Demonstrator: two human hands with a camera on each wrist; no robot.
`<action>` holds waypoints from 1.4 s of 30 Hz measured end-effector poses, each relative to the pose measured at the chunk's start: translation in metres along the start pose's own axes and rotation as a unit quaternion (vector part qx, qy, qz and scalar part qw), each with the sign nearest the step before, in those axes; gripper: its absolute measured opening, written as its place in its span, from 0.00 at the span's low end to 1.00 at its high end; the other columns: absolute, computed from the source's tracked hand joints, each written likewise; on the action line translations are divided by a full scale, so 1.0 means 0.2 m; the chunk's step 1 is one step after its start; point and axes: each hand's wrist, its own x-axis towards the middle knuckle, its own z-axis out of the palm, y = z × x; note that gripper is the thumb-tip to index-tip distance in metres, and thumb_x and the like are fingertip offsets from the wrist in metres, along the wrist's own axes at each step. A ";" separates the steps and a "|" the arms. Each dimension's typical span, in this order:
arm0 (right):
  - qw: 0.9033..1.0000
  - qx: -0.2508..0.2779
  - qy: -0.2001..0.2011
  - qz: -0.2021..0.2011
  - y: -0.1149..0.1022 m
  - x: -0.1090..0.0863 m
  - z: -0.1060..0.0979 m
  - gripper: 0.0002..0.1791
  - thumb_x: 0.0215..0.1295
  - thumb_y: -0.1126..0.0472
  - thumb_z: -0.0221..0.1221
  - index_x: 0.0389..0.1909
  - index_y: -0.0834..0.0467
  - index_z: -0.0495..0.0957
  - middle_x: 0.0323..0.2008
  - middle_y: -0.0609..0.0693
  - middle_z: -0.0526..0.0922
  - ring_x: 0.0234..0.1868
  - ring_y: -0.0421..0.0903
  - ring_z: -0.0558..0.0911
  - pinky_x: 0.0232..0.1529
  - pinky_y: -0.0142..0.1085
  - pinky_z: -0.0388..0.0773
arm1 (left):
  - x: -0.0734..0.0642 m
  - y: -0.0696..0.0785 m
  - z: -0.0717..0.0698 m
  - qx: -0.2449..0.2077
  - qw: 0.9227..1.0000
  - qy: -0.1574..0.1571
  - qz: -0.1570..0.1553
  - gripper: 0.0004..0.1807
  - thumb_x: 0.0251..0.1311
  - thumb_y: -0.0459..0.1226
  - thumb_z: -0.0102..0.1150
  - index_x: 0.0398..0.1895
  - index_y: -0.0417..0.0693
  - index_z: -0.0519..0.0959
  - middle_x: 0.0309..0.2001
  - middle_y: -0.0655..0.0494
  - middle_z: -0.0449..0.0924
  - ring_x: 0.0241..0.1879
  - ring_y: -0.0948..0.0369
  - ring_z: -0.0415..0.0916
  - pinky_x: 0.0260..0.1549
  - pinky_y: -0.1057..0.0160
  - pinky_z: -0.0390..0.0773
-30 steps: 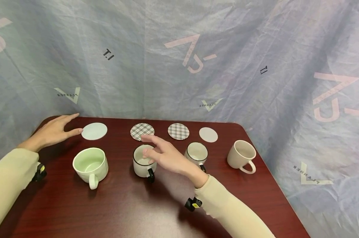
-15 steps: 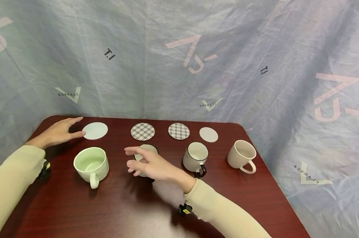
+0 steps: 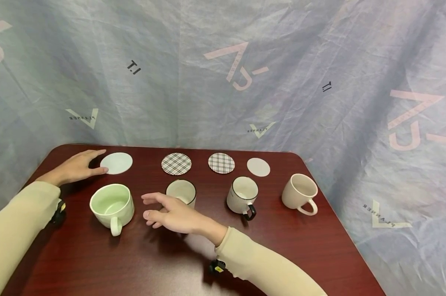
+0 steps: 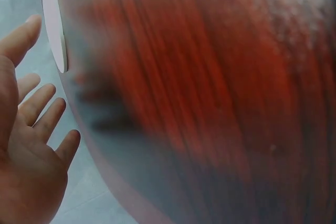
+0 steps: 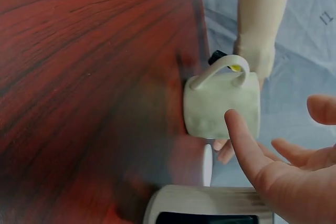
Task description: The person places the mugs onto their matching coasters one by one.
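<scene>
Head view: wood-grained red-brown tabletop (image 3: 134, 267) with rounded far corners, backed by a creased grey-blue cloth (image 3: 171, 82) printed with letters. Far row, lying flat: pale coaster (image 3: 119, 163), diagonal-plaid coaster (image 3: 176, 164), square-plaid coaster (image 3: 221, 163), off-white coaster (image 3: 258, 167). Nearer row, upright: green mug (image 3: 112, 205) at left, ribbed mug (image 3: 181, 190), black-handled mug (image 3: 242, 197), beige mug (image 3: 299, 192).

Left hand (image 3: 76, 167): fingers spread, thumb at the pale coaster's edge; contact cannot be told. Right hand (image 3: 178, 216): fingers loosely parted, before the ribbed mug, near the green mug.

Right wrist view only: black handle (image 5: 207, 219) of the ribbed mug, concealed from the head camera. Left wrist view only: open left palm.

Green mug: handle towards the person; longest line through bowl and handle, near to far.
</scene>
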 end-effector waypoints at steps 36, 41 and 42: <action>0.991 0.122 0.009 0.054 0.07 0.11 0.18 0.21 0.77 0.63 0.59 0.68 0.61 0.75 0.58 0.49 0.83 0.41 0.50 0.91 0.42 0.34 0.88 | 0.03 -0.04 0.04 0.012 1.000 -0.004 0.027 0.45 0.72 0.49 0.66 0.75 0.23 0.63 0.73 0.18 0.59 0.73 0.25 0.56 0.68 0.25 0.59; 0.989 0.133 0.009 0.064 0.07 0.12 0.20 0.19 0.78 0.62 0.59 0.65 0.62 0.76 0.53 0.54 0.87 0.38 0.46 0.90 0.42 0.35 0.88 | 0.01 -0.04 0.05 0.005 1.000 -0.010 0.021 0.44 0.73 0.49 0.65 0.76 0.24 0.63 0.74 0.19 0.56 0.73 0.24 0.54 0.68 0.24 0.58; 0.989 0.134 0.011 0.067 0.07 0.12 0.20 0.18 0.78 0.62 0.59 0.64 0.62 0.77 0.52 0.55 0.87 0.37 0.46 0.90 0.41 0.35 0.88 | 0.01 -0.04 0.05 0.003 1.000 -0.010 0.021 0.44 0.73 0.49 0.65 0.76 0.24 0.63 0.75 0.19 0.56 0.73 0.24 0.54 0.68 0.24 0.58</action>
